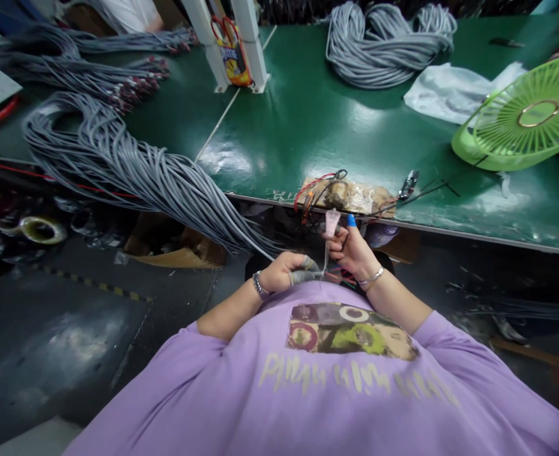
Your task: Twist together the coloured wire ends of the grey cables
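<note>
My left hand [286, 271] is closed around the end of a grey cable [307, 273], just above my purple shirt. My right hand [352, 250] is closed too, pinching thin coloured wires [339, 276] at that cable's end; its fingertips wear a pink cot [331, 221] and a blue cot [351, 220]. Both hands sit close together just below the front edge of the green workbench [307, 114]. A thick bundle of grey cables [131, 164] drapes off the bench at the left and runs down toward my left hand.
A taped fixture with red and black wires [340, 193] sits on the bench edge above my hands. A green fan [526, 117] and white plastic bag [450, 92] lie at right. Another grey cable coil [383, 41] lies at the back. Tape rolls [42, 229] and cardboard [175, 250] lie at the lower left.
</note>
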`<act>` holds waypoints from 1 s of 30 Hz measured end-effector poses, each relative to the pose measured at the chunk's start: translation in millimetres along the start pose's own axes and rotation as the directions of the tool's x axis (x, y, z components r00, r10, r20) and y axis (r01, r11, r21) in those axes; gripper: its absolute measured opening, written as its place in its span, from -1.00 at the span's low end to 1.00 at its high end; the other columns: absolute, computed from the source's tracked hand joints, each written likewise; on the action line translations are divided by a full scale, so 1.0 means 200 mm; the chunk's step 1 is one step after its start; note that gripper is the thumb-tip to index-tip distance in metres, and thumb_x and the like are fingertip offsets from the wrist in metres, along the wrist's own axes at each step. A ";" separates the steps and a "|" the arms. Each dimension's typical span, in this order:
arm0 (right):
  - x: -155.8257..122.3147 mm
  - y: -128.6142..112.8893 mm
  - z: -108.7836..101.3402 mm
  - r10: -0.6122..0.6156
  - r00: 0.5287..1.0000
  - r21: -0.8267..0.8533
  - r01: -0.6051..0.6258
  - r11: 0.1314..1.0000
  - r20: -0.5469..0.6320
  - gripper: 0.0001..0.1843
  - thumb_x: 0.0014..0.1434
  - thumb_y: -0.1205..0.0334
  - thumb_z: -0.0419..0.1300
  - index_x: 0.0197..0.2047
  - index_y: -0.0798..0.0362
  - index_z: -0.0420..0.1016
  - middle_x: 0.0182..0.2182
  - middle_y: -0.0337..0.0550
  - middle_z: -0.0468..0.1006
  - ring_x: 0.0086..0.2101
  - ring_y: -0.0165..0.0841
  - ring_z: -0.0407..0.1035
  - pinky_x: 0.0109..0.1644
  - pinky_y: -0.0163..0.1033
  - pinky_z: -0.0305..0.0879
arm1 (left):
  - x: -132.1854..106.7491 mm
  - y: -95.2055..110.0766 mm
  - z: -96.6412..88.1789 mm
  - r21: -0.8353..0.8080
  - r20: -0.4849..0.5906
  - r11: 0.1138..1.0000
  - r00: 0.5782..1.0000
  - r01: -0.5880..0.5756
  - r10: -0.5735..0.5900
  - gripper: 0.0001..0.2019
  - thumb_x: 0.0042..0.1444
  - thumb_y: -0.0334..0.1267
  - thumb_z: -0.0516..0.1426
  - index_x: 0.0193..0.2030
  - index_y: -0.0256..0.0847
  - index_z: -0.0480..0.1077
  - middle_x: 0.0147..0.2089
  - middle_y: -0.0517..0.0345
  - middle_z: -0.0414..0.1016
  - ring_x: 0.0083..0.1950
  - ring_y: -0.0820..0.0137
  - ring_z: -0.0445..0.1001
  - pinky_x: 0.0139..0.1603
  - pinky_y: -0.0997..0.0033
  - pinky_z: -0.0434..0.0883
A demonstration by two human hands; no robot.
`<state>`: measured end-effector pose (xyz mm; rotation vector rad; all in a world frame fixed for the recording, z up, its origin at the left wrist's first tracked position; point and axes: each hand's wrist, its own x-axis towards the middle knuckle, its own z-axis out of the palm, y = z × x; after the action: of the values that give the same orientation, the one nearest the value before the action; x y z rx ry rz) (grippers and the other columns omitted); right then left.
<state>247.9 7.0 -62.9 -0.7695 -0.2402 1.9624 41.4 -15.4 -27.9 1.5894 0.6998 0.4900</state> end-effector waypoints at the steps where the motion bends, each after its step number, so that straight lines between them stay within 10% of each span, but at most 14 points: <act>1: 0.00 0.00 -0.01 0.002 1.000 -0.003 -0.002 1.000 0.009 -0.40 0.12 -0.37 0.21 -0.39 0.09 0.40 -0.51 -0.24 0.47 -0.68 -0.62 -0.05 -0.72 -0.50 -0.28 | -0.02 0.00 0.01 0.016 0.015 1.000 1.000 0.005 -0.005 -0.61 0.12 0.03 0.27 -0.26 -0.35 0.56 -0.35 0.01 0.57 -0.34 0.43 0.47 -0.28 0.46 0.41; 9: -0.06 0.04 -0.09 -0.047 0.992 -0.086 0.057 0.995 0.113 -0.70 -0.10 0.13 0.43 -0.32 0.09 0.51 -0.37 -0.18 0.55 -0.59 -0.58 0.02 -0.65 -0.49 -0.16 | -0.08 -0.01 0.01 -0.147 -0.136 0.982 0.981 0.119 -0.139 -0.53 0.10 0.15 0.23 -0.32 -0.33 0.44 -0.55 0.24 0.35 -0.55 0.59 0.23 -0.50 0.56 0.23; 14: -0.20 0.08 -0.09 0.041 0.894 -0.360 0.137 0.923 0.446 -0.31 -0.19 -0.03 0.47 0.02 0.10 0.58 -0.25 -0.08 0.55 -0.37 -0.43 0.29 -0.45 -0.41 0.16 | -0.09 0.01 0.01 -0.029 -0.243 0.997 0.967 0.075 -0.080 -0.53 0.11 0.15 0.22 -0.30 -0.32 0.46 -0.52 0.19 0.41 -0.52 0.55 0.31 -0.46 0.54 0.29; 17: -0.26 0.09 -0.04 -0.043 0.875 -0.526 0.329 0.784 0.483 -0.29 -0.13 -0.14 0.46 0.04 0.06 0.57 -0.22 -0.08 0.54 -0.27 -0.35 0.36 -0.27 -0.31 0.30 | -0.10 0.01 0.05 0.192 -0.307 0.981 0.950 0.009 0.051 -0.64 0.15 0.02 0.23 -0.29 -0.31 0.50 -0.44 0.11 0.50 -0.43 0.49 0.41 -0.37 0.50 0.36; 22: -0.27 0.09 0.03 -0.415 0.776 -0.713 0.615 0.336 0.474 -0.80 0.11 0.04 0.37 -0.27 -0.03 0.63 -0.30 -0.10 0.57 -0.28 -0.28 0.41 -0.16 -0.17 0.36 | -0.08 0.00 0.06 0.475 -0.323 0.878 0.915 -0.063 0.240 -0.76 0.12 -0.09 0.25 -0.24 -0.25 0.55 -0.34 0.04 0.59 -0.32 0.39 0.51 -0.24 0.41 0.43; 27: -0.28 0.04 0.03 -0.348 0.654 -0.688 0.725 0.035 0.672 -0.87 0.24 0.16 0.24 -0.28 -0.04 0.61 -0.41 -0.13 0.54 -0.38 -0.32 0.38 -0.27 -0.20 0.30 | -0.03 0.07 -0.06 0.222 0.051 0.975 0.999 -0.003 -0.009 -0.61 0.19 0.07 0.18 -0.22 -0.30 0.52 -0.31 -0.01 0.61 -0.34 0.41 0.53 -0.35 0.51 0.41; 30: -0.29 0.00 0.03 -0.234 0.576 -0.613 0.779 -0.132 0.783 -0.89 0.23 0.22 0.21 -0.27 -0.02 0.59 -0.35 -0.08 0.57 -0.35 -0.31 0.36 -0.25 -0.20 0.28 | 0.02 0.11 -0.13 0.015 0.407 0.980 0.894 0.198 -0.187 -0.47 0.18 0.21 0.13 -0.27 -0.33 0.52 -0.35 -0.11 0.62 -0.44 0.39 0.54 -0.52 0.53 0.35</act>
<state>262.0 -42.6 -33.5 -0.7350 -2.0294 0.7791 30.4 4.3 -2.3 1.5127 0.5193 0.0147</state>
